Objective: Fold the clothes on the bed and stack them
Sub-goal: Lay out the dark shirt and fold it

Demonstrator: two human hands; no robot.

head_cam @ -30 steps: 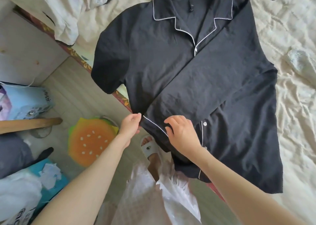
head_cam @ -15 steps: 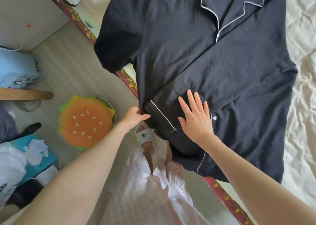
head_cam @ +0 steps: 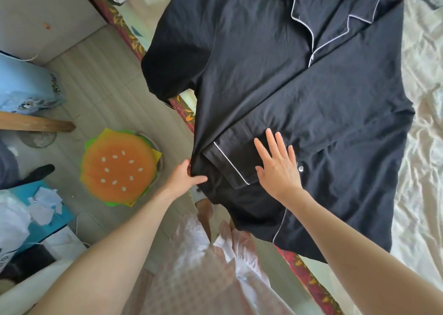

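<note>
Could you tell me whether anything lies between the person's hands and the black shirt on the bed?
Nothing visible does. The left hand already pinches the black shirt at its side edge, and the right hand lies flat on the folded-over sleeve.

Bright, soft daylight; wide-angle warp at edges; slight blur.

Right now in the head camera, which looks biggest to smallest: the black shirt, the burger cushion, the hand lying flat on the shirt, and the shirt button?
1. Shirt
2. Burger cushion
3. Right hand, though nearer the camera than the cushion on the floor
4. Button, beside that hand
</note>
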